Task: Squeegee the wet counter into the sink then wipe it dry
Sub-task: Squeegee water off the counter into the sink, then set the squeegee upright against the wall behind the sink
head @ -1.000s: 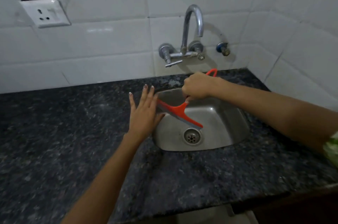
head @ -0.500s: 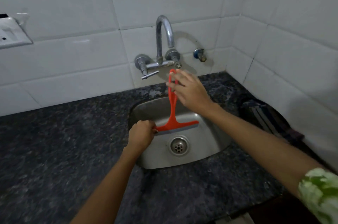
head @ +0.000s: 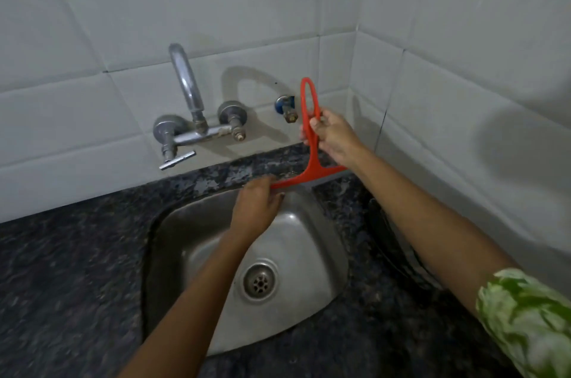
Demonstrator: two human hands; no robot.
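Squeegee [head: 312,161] red, held above the back rim of your steel sink [head: 321,257], your right hand [head: 335,138] with its grip closed round the looped handle, your left hand [head: 258,207] pinching the blade's left end, dark speckled surface [head: 71,269] around the basin.

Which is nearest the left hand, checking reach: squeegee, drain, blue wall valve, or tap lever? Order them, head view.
From the left hand:
1. Squeegee, its blade end gripped.
2. Drain, below in the sink.
3. Tap lever at left and blue wall valve upper right: too close to call.

Home kitchen: steel sink [head: 312,300], wall tap [head: 188,90], tiles [head: 185,1].
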